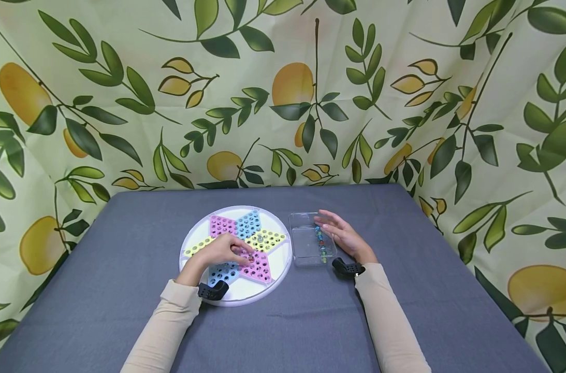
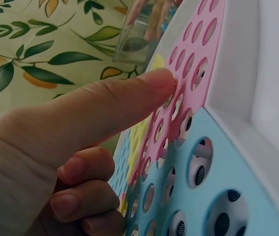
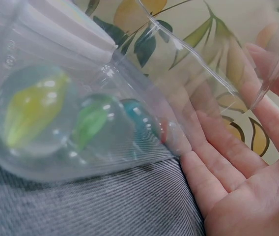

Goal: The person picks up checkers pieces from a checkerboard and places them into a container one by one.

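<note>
- The left hand (image 1: pixel 222 251) rested on the round star board (image 1: pixel 236 255) at centre frame of the head view; its index finger (image 2: pixel 129 96) was extended onto the pink perforated panel (image 2: pixel 198 54), with the other fingers curled under and holding nothing visible.
- A small marble (image 1: pixel 250 257) lay at that fingertip in a pink hole at lower centre of the head view; whether it was seated or only pressed against the rim could not be told.
- The right hand (image 1: pixel 340 235) lay flat and relaxed, palm against the right wall of the clear plastic tray (image 1: pixel 306 243); its fingers (image 3: pixel 228 167) were straight and gripped nothing.
- The remaining marbles (image 1: pixel 321 243) stood in a row along the tray's right side; the right wrist view showed a yellow marble (image 3: pixel 31 110) and a green marble (image 3: pixel 93 120) at left of frame.
- Risk: an off-centre push by the fingertip would probably roll the marble out of its hole and across the board.
- Risk: the tray was held only by side contact; a nudge from the palm would likely slide or tip it on the grey cloth (image 1: pixel 124 290), scattering the marbles.
- Risk: the left forearm lay over the board's near rim; a lifted or dragged wrist could shift the board.
</note>
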`<state>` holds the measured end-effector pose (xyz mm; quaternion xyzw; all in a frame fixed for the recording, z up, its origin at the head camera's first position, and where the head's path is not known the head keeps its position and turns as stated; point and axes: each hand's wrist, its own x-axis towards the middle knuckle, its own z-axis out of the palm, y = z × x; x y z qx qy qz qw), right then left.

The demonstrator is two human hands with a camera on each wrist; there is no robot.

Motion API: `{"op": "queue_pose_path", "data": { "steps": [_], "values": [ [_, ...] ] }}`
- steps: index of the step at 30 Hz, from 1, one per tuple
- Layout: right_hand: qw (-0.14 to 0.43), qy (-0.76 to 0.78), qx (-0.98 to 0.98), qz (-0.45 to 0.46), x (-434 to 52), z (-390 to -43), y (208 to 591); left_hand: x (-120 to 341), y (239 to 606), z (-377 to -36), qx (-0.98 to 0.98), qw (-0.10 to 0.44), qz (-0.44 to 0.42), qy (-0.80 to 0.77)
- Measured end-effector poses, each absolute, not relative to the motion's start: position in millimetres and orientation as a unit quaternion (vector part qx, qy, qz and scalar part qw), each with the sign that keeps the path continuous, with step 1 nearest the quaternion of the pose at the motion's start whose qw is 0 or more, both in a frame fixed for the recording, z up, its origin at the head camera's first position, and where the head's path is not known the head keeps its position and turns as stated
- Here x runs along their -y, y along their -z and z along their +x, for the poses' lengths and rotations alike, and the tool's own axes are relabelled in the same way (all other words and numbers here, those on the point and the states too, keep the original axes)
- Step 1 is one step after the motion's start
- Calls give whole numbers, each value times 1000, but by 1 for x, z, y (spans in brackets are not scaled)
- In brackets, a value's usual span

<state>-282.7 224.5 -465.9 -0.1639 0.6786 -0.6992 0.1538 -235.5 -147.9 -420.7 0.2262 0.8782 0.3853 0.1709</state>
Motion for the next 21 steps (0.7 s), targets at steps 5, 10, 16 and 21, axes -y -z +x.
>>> {"op": "queue_pose_path", "data": {
  "steps": [5, 10, 16, 21],
  "values": [
    [155, 699, -678, -165, -224, -283, 466, 148, 421, -235, -879, 171, 227, -383],
    [155, 696, -681, -167, -224, -283, 467, 148, 423, -235, -879, 168, 233, -381],
    [152, 697, -680, -169, -223, -282, 466, 147, 421, -233, -880, 169, 231, -380],
    [151, 701, -676, -172, -224, -282, 466, 146, 420, -232, -880, 167, 227, -381]
  ]
}}
